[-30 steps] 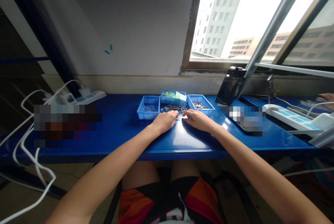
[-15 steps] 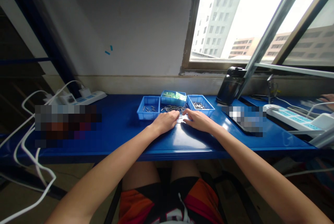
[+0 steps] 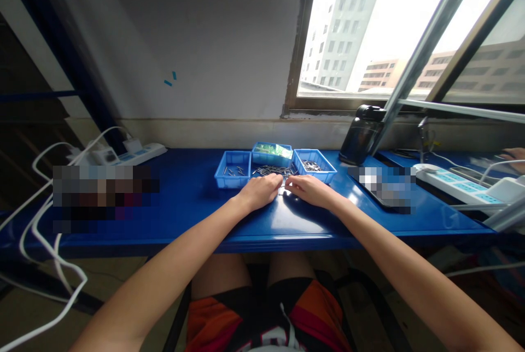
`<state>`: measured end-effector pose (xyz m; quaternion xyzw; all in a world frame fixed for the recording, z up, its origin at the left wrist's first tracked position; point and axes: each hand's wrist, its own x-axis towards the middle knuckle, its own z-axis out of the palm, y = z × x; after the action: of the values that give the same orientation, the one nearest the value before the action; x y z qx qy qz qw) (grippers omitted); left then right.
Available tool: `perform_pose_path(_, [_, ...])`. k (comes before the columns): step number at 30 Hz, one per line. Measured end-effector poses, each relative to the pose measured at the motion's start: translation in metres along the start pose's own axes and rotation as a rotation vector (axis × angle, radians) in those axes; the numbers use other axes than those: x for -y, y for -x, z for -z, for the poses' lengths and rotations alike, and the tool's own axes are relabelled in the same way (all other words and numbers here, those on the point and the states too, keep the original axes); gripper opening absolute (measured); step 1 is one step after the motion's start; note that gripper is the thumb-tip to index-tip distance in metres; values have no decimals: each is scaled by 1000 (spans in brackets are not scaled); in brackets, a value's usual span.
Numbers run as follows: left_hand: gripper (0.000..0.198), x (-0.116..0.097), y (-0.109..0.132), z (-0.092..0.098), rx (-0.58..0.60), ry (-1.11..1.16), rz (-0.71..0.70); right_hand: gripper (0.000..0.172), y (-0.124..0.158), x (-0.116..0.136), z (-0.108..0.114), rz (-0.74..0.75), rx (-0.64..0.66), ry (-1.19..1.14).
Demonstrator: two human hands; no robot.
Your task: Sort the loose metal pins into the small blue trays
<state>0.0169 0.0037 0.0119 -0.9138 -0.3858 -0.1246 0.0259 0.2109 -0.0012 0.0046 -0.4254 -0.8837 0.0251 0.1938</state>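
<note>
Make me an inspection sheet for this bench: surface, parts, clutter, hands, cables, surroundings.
Surface: glossy blue tabletop, reflecting light.
Parts: loose pile of thin silvery metal pieces; blue rectangular plastic left bin with few pieces, matching right bin with many, matching rear bin with a shiny green packet.
Clutter: black cylindrical bottle; pixelated items either side, unidentifiable.
Hands: left hand and right hand near the pile; grip unclear.
Cables: white cables looping at left; white power strips both sides.
Surroundings: plain grey wall, brown-framed window, another person's hand far right.
</note>
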Motion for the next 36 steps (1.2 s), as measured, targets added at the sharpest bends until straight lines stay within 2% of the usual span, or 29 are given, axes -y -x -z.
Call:
perform_pose_path(10, [22,4,-1,-6,-39,23,8,25,1,3,3,-10,-45,22])
perform_pose_path(18, [26,3,0,-4,-59,24,-4,25,0,2,1,9,-25,6])
perform_pose_path(27, [26,2,0,-3,-119,50,-16,27,1,5,2,4,-34,-27])
perform_pose_path(33, [24,1,0,-2,-170,82,-90,27,0,3,0,25,-26,12])
perform_pose_path(36, [20,-2,1,0,-168,85,-37,23,0,2,0,-1,-30,48])
